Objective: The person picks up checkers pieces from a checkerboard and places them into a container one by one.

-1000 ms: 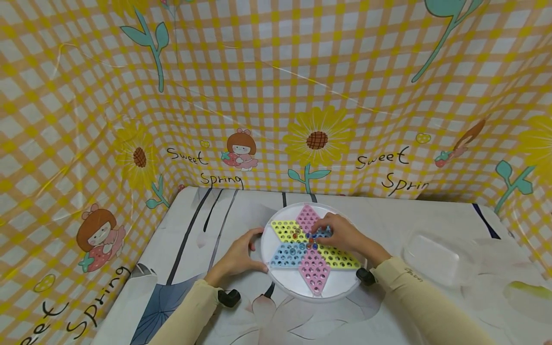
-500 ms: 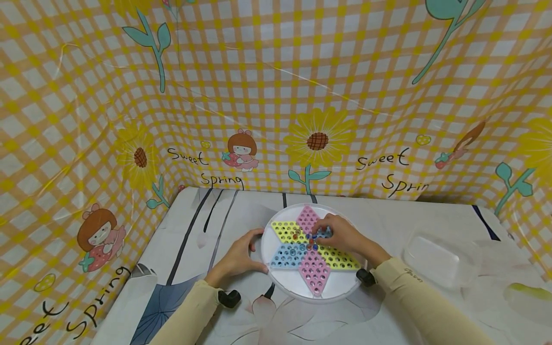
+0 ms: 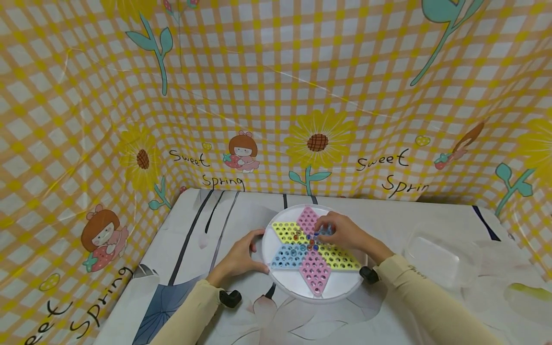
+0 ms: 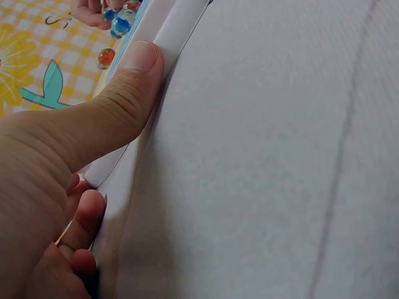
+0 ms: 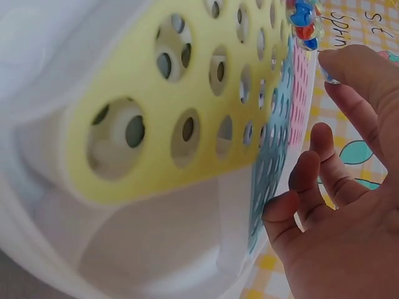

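Observation:
A round white Chinese checkers board (image 3: pixel 284 281) with a pink, yellow and blue star of holes lies on the table. The left hand (image 3: pixel 238 256) holds its left rim, thumb (image 4: pixel 134 81) against the edge and other fingers curled lower down. Over the star's far right part, the right hand (image 3: pixel 342 232) pinches a small clear-and-blue marble (image 5: pixel 330 78) between thumb and forefinger, mostly hidden by the fingers. Several colored glass marbles (image 3: pixel 311 243) cluster near the star's middle, just left of those fingertips. An orange marble (image 4: pixel 106 58) sits apart from the cluster in the left wrist view.
A clear plastic container (image 3: pixel 442 258) stands on the table right of the board. The table has a pale floral cover (image 3: pixel 241 316). Yellow checked cloth (image 3: pixel 267 86) rises behind and at both sides.
The right hand stays over the board, its fingertips shifting very slightly. The left hand keeps its place at the rim. The head view has tilted a little.

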`<state>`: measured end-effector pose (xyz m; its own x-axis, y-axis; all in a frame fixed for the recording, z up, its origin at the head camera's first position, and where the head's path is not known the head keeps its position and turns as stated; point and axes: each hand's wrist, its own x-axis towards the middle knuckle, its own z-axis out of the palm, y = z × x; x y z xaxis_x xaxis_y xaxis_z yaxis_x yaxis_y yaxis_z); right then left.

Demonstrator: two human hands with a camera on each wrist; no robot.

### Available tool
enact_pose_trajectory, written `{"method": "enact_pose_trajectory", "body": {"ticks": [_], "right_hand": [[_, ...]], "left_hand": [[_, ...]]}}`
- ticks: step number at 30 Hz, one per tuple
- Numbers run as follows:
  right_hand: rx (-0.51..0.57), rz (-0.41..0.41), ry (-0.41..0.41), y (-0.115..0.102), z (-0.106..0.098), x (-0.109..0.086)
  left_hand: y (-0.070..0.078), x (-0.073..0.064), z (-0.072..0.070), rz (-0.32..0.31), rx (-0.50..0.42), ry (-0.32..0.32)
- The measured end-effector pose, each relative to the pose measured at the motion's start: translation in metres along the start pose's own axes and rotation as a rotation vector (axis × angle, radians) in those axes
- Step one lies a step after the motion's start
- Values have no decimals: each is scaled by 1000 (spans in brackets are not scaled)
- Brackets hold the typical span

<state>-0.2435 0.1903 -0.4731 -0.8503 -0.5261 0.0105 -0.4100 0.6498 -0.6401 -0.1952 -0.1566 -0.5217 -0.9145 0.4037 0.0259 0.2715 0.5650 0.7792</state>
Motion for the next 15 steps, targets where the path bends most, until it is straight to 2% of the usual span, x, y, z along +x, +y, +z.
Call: {"method": "enact_pose_trajectory", "body": {"ticks": [8,15], "right_hand": [[5,-25,53,1,-4,0],[6,-51,130,-2,-9,1]], "left_hand": [[0,-1,1,-10,-12,0],[0,-1,1,-9,-17,4]]}}
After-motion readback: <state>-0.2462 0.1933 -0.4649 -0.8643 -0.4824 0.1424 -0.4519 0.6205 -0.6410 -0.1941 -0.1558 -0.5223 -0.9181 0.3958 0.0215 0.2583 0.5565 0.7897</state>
